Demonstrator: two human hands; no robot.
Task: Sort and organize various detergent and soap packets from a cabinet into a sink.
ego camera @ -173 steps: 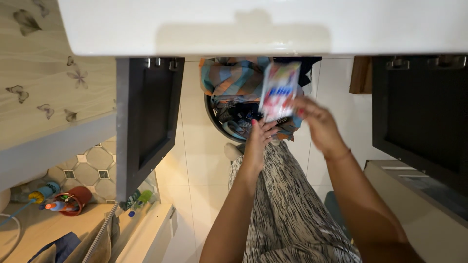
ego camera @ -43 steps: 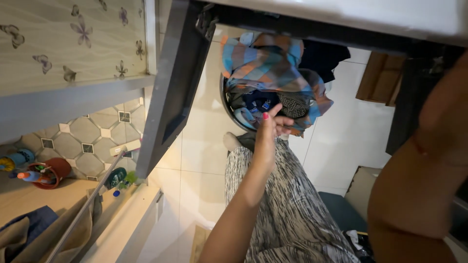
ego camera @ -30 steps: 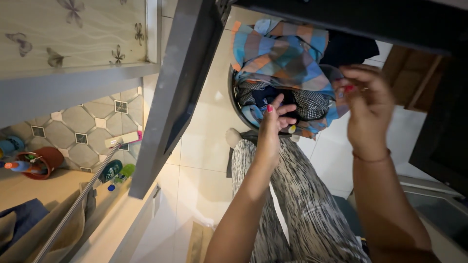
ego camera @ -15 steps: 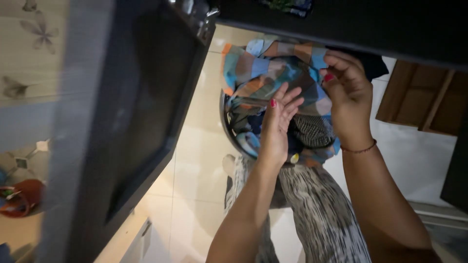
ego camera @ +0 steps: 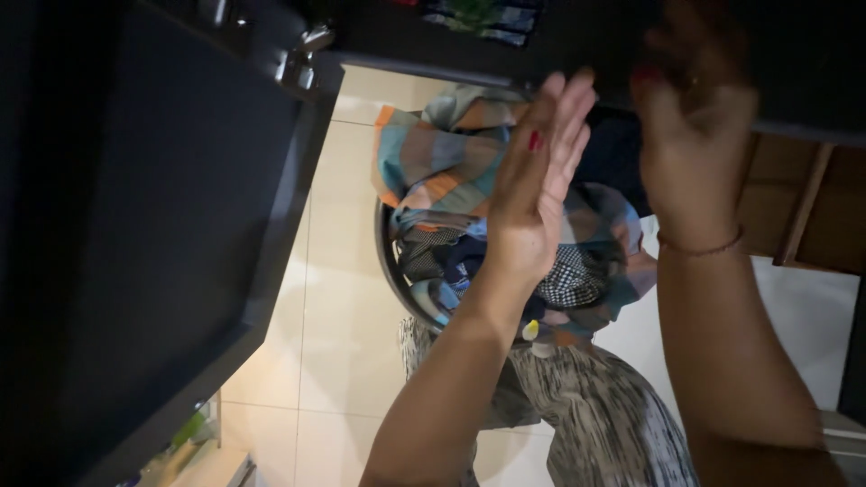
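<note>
We hold our left hand (ego camera: 532,194) raised and flat, its fingers (ego camera: 564,113) straight and pressed together, pointing up toward the dark underside of the open cabinet (ego camera: 559,41) overhead; a red-painted thumbnail shows on its near edge. It grips nothing. Our right hand (ego camera: 690,135) is lifted higher beside it, reaching to the cabinet's lower edge, with a thin bracelet at the wrist. Its fingers are blurred and lost against the dark, so we cannot tell whether they are curled around anything.

Below and behind both hands stands a round dark-rimmed laundry basket (ego camera: 390,271) on the pale tiled floor (ego camera: 334,298). It is heaped with clothes, and a large checked cloth in blue, orange and grey (ego camera: 433,153) lies on top, spilling over the rim. A small black-and-white checked piece (ego camera: 573,280) sits lower in the pile, near our left wrist. The dark cabinet door (ego camera: 153,225) hangs open on the left, its metal hinges (ego camera: 302,54) at the top. Our black-and-white patterned garment (ego camera: 595,424) fills the lower middle.
</note>
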